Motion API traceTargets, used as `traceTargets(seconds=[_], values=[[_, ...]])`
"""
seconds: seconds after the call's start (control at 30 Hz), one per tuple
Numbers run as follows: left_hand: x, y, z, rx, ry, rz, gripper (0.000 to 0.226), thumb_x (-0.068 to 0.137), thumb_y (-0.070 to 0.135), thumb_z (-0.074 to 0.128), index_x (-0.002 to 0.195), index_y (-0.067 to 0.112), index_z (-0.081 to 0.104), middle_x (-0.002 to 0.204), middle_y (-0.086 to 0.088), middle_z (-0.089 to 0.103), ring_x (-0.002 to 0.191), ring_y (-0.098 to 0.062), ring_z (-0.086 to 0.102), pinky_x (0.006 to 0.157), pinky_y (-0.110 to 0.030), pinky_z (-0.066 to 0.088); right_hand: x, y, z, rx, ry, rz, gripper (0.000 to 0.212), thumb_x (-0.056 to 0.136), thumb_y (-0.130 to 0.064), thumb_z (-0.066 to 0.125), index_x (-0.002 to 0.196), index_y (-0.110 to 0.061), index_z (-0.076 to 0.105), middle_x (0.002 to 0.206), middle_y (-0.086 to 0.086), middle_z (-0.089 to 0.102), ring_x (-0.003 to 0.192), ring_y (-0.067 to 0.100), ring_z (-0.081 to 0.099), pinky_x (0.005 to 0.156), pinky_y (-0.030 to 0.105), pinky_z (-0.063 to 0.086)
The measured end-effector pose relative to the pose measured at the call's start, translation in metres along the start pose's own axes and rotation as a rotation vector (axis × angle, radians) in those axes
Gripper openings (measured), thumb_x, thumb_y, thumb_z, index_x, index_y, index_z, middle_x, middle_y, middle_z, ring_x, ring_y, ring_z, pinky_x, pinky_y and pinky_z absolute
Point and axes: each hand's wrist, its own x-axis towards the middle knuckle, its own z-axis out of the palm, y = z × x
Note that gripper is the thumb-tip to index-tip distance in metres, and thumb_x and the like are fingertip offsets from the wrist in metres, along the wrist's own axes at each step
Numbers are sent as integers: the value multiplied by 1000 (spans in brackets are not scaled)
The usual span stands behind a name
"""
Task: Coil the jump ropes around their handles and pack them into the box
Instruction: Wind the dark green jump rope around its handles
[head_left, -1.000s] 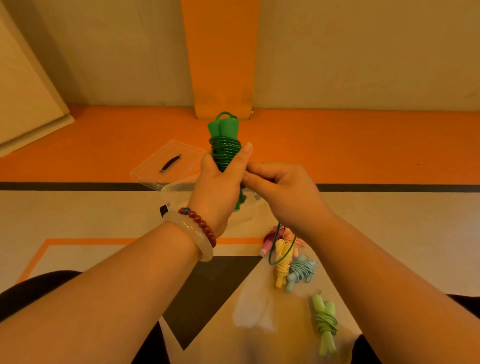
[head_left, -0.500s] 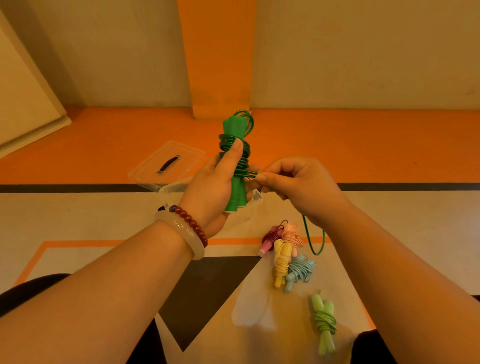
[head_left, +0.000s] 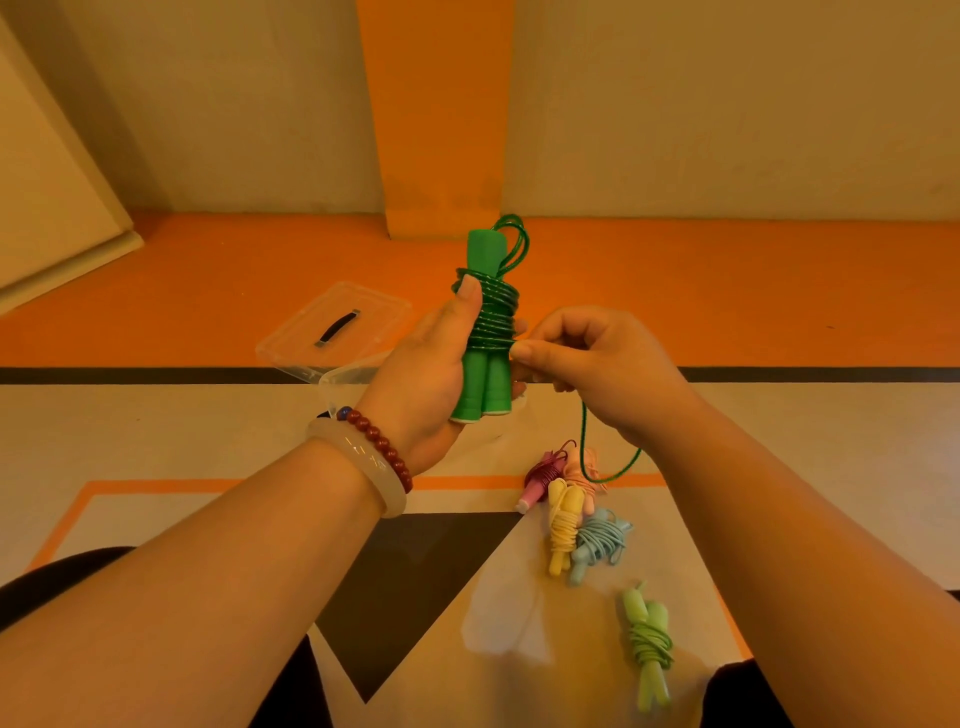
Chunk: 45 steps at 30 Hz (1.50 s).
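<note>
Green jump rope (head_left: 485, 332) upright in left hand (head_left: 423, 384) (thumb on coils), right hand (head_left: 597, 369) pinching cord

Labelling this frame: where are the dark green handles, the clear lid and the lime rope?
dark green handles (head_left: 480, 384): head view, bare lower part.
clear lid (head_left: 382, 317): head view, plastic right of its grip.
lime rope (head_left: 649, 642): head view, its middle coils.

green jump rope (head_left: 485, 332) | coiled round upright handles | loose tail hanging
</note>
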Motion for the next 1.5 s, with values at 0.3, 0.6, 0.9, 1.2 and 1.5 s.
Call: traceTargets(seconds=[0.3,0.6,0.9,1.2,1.5], values=[[1,2,-4,173,28,-15,39,95,47,51,102,15,71,99,-14,69,89,-31,61,91,-49,49,-5,-5,-2,-142,-48,33,24,79,-23,75,72,-2,65,55,-8,60,49,1,45,47,13,37],[1,-10,-1,246,106,158,32,90,29,62,113,7,55,94,-7,68,66,-6,68,56,-19,53,-2,-8,-2,-174,-16,30,26,79,-28,75,73,-4,65,56,-8,60,51,2,48,48,14,38],[8,-4,-8,36,22,33,14,95,18,55,108,11,55,102,-10,66,86,-20,66,78,-40,57,0,-6,1,-234,-39,25,22,84,-29,70,74,-11,62,63,-3,59,49,-1,46,49,13,39],[9,-9,-4,41,114,69,16,86,25,69,99,17,65,81,-1,66,73,-16,65,71,-37,55,-2,-4,7,-274,-182,-31,13,92,-25,61,81,-18,61,74,-2,59,62,4,48,60,21,41],[12,-6,-3,42,98,84,15,85,12,68,99,10,62,73,-1,63,65,-15,61,72,-37,54,-3,-11,-2,-165,-247,-33,13,94,-17,57,83,-15,64,67,-20,63,66,-11,56,63,7,41]])
